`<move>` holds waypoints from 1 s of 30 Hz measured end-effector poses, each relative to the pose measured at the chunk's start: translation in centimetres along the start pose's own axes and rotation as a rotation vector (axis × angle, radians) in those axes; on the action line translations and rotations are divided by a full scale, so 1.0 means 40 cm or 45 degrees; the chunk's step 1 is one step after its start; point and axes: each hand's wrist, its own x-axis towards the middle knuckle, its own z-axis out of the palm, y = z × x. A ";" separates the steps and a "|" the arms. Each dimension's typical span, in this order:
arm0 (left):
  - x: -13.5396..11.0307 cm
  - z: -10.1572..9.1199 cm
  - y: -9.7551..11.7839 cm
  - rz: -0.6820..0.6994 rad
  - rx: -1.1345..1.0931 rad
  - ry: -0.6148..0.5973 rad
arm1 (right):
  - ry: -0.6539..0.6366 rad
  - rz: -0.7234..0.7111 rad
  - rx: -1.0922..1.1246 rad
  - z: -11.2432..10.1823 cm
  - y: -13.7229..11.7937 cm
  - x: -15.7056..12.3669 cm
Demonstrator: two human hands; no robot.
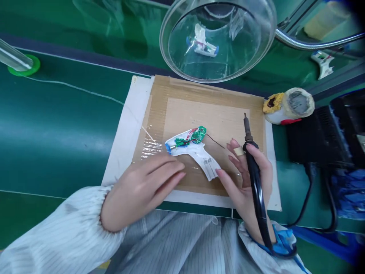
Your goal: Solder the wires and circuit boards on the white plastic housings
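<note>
A white gun-shaped plastic housing [199,153] lies on the brown taped board. In it sit a green circuit board [199,134], red and dark wires, and a blue tip at its left end. My left hand [145,182] is beside the blue end, fingers pressed together; whatever they may hold is hidden. Resting in my right hand [245,179] is a soldering iron [252,163], its tip pointing up and away from the housing. That hand's thumb reaches the handle end of the housing. A thin pale wire [148,134] runs toward my left hand.
A round magnifier lens [218,42] on a metal flexible arm [316,45] hangs over the board's far edge. At right stand a taped round container [299,102] and a black box [309,137] with cables. A clear tube [14,57] with a green base stands far left.
</note>
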 end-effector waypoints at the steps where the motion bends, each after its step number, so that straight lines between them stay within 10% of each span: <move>1: 0.022 -0.002 -0.007 0.069 0.055 0.037 | 0.006 0.001 -0.042 -0.002 0.012 -0.004; 6: 0.173 0.008 -0.052 0.305 0.258 0.005 | -0.061 0.058 -0.183 -0.009 0.061 -0.029; 12: 0.306 0.100 -0.061 0.402 0.358 -0.434 | -0.106 0.025 -0.234 0.003 0.055 -0.032; 30: 0.183 0.067 -0.132 0.253 -0.127 0.048 | -0.355 -0.072 -0.199 0.019 0.114 0.060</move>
